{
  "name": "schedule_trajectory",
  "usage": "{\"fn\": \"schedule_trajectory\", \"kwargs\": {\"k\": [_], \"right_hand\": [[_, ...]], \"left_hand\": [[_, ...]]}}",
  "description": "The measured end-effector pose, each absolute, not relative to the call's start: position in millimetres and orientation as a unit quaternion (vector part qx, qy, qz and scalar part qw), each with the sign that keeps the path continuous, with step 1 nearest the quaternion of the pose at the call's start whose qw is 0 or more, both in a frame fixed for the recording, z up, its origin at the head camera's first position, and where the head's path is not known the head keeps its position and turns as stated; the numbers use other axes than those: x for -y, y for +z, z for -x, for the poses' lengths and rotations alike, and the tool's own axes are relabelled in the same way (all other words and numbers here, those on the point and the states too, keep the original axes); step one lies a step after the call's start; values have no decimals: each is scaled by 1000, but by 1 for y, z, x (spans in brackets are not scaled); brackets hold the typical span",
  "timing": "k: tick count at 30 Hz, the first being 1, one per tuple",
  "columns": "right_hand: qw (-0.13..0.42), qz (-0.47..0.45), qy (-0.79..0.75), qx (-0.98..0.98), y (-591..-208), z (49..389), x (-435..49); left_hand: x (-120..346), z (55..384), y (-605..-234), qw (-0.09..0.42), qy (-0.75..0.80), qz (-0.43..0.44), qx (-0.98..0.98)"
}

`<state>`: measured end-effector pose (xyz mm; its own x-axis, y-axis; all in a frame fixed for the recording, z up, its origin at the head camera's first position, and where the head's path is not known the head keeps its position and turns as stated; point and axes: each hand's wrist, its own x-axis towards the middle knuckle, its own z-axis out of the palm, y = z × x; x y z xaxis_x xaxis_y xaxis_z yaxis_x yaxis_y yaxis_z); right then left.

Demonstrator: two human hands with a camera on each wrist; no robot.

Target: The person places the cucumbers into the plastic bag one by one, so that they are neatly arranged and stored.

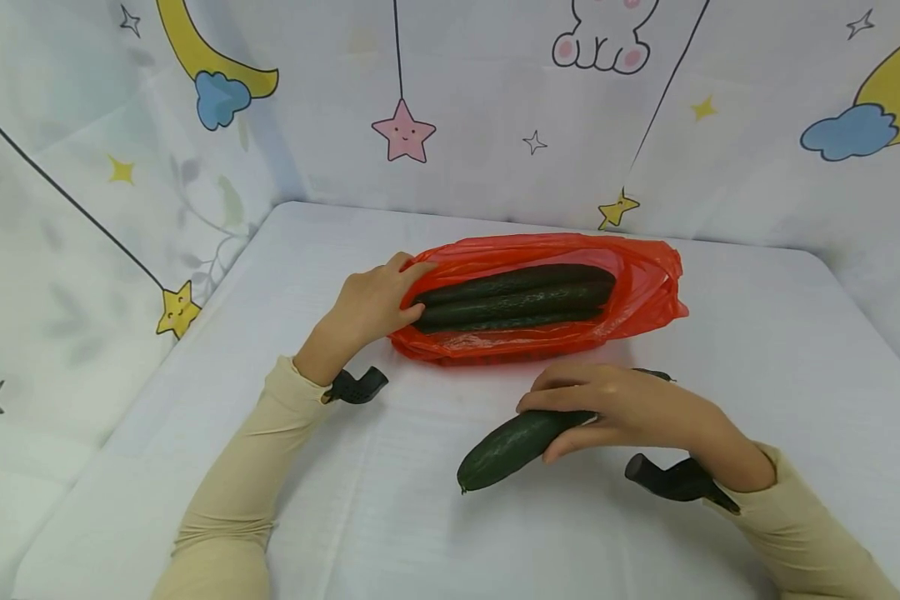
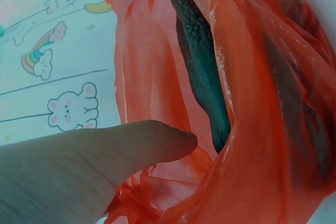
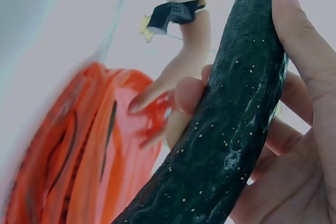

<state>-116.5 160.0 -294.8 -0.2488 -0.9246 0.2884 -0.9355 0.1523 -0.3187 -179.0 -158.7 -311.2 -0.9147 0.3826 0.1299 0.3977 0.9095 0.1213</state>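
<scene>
A dark green cucumber point(image 1: 504, 454) is held in my right hand point(image 1: 618, 408), tilted above the white table with one end toward the lower left. Up close in the right wrist view, the thumb point(image 3: 302, 30) lies along one side of the bumpy cucumber point(image 3: 220, 114) and fingers wrap the other. My left hand point(image 1: 375, 300) is at the left end of a red plastic bag point(image 1: 495, 346), its thumb and fingers spread apart at the bag's mouth. Several cucumbers point(image 1: 517, 304) lie side by side inside. In the left wrist view, the thumb point(image 2: 157, 140) reaches over the bag's opening; the other fingers are hidden.
Behind the right hand, the dark tip of another item point(image 1: 654, 374) shows on the white table point(image 1: 390, 500). Black wrist mounts point(image 1: 356, 386) sit under both wrists. A printed cloth backdrop point(image 1: 480, 158) with stars and moons rises along the table's back and left.
</scene>
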Motion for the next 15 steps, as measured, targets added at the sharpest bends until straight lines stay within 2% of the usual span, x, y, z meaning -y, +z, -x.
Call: {"fn": "schedule_trajectory", "kwargs": {"k": [11, 15], "right_hand": [[62, -681, 245, 687, -287, 113, -135], [62, -698, 249, 669, -285, 111, -127]], "left_hand": [[159, 179, -310, 51, -71, 199, 976], [158, 179, -311, 49, -70, 197, 977]]}}
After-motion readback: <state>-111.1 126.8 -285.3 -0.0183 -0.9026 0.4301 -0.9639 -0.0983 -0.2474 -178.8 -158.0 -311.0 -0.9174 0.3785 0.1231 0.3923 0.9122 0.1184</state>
